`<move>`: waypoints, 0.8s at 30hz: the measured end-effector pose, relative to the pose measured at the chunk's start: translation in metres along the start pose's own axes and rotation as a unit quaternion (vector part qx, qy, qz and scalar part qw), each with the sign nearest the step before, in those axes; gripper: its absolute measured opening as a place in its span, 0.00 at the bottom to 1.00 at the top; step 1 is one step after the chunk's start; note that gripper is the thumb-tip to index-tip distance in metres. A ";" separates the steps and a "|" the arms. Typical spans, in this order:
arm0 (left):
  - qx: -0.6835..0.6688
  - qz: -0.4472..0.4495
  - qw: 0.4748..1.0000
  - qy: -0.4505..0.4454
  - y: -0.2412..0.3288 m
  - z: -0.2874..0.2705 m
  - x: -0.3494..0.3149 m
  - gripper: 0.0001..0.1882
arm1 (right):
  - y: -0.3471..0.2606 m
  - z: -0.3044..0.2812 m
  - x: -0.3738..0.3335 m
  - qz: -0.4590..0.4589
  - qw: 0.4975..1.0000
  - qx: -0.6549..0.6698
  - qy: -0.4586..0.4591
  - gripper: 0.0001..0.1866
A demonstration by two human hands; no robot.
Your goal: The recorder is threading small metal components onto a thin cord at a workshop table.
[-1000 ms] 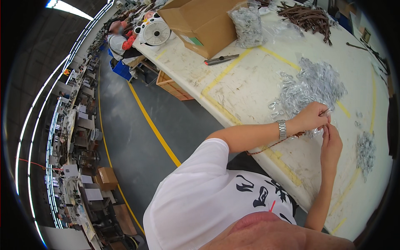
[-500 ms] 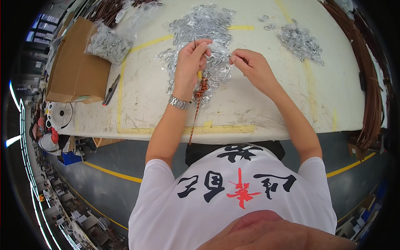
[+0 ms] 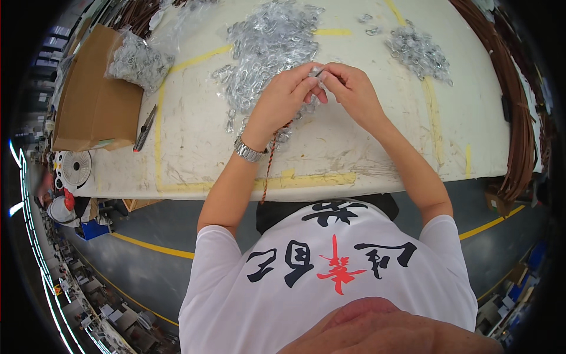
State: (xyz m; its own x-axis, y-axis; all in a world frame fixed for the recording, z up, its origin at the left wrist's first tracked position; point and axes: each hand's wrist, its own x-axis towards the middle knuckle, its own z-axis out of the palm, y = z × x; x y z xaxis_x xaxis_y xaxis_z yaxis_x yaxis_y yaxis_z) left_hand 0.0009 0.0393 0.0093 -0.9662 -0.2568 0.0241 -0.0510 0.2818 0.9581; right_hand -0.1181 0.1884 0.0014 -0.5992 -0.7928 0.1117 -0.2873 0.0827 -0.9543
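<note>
My left hand (image 3: 284,99) and my right hand (image 3: 355,94) meet above the table, fingers pinched together. Between their fingertips is a small clear plastic bag (image 3: 316,72) with a dark and silvery bit showing; most of it is covered by the fingers. An orange and black braided cord (image 3: 270,162) hangs from under my left hand toward the table's front edge; its upper end is hidden by the palm. Just beyond the hands lies a big heap of bagged silver metal clasps (image 3: 265,50), some showing beneath my left hand.
A smaller pile of bagged clasps (image 3: 418,52) lies at the far right. To the left are a cardboard box (image 3: 97,94), a full plastic bag (image 3: 140,62), a box cutter (image 3: 145,128) and a white fan (image 3: 75,169). Brown strips (image 3: 519,118) hang along the right edge.
My hands, apart before, have come together over the table, the right moving left. The yellow-handled, dark-tipped tool seen in my left hand is now hidden. The whole view has shifted slightly.
</note>
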 end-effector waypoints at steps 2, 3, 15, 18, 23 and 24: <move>-0.013 -0.006 1.000 0.012 -0.001 0.005 0.000 0.19 | -0.001 0.004 -0.001 -0.011 1.000 0.010 0.010 0.14; 0.013 0.004 0.999 0.036 0.000 0.007 0.000 0.18 | -0.002 0.006 -0.002 -0.024 0.999 0.023 0.021 0.14; 0.172 0.067 0.972 0.146 -0.021 0.021 0.008 0.11 | 0.022 -0.006 0.012 -0.013 0.989 -0.150 -0.011 0.11; 0.078 0.016 0.989 0.125 -0.018 0.012 0.009 0.11 | 0.008 -0.033 0.018 -0.018 0.948 -0.317 0.035 0.11; -0.013 -0.015 0.988 0.152 -0.022 0.003 0.008 0.13 | -0.022 -0.044 -0.010 -0.181 0.934 -0.285 0.119 0.16; -0.024 -0.025 0.989 0.147 -0.023 0.004 0.010 0.13 | -0.046 -0.039 -0.024 -0.152 0.979 -0.117 0.070 0.17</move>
State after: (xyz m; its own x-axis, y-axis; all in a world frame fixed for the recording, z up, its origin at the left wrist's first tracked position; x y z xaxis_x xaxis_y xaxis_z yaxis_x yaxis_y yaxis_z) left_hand -0.0083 0.0345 -0.0135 -0.8473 -0.5286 0.0512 -0.0779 0.2192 0.9726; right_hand -0.1192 0.2270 0.0533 -0.5513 -0.7134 0.4326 -0.6211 0.0047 -0.7838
